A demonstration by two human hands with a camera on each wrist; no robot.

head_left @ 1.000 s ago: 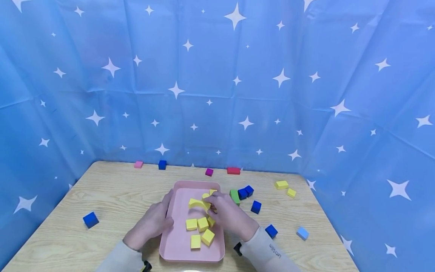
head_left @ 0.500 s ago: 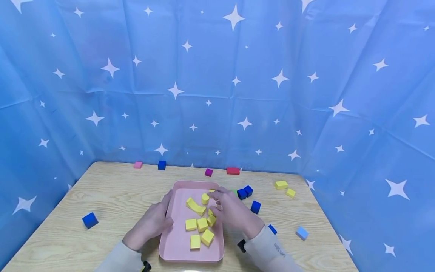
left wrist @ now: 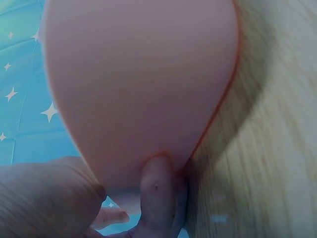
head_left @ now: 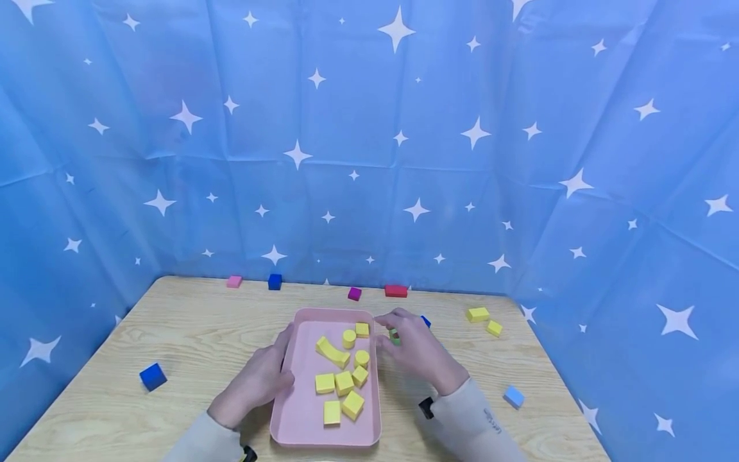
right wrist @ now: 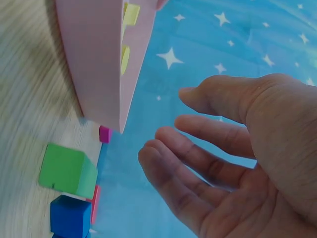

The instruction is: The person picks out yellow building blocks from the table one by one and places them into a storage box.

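Note:
A pink tray [head_left: 300, 417] stands at the front middle of the table, several yellow blocks inside, among them an arched block [head_left: 332, 352] and a round block [head_left: 349, 339]. My left hand [head_left: 261, 380] grips the tray's left wall; in the left wrist view its fingers lie against the outer side. My right hand [head_left: 417, 351] hovers just right of the tray with relaxed fingers and nothing in them. Below it a green block [right wrist: 68, 169] and a blue block [right wrist: 71, 216] show in the right wrist view; in the head view the hand partly covers the green one.
Pink [head_left: 233, 282], blue [head_left: 274, 282], magenta [head_left: 355, 294] and red [head_left: 396, 290] blocks line the back edge. Two yellow blocks [head_left: 478, 314] lie at the back right, a light blue block [head_left: 513, 396] at the right, and another blue block [head_left: 152, 376] at the left.
My right hand has let go of the arched yellow block inside the tray, then moved right, out past the tray's rim. My left hand has stayed on the tray.

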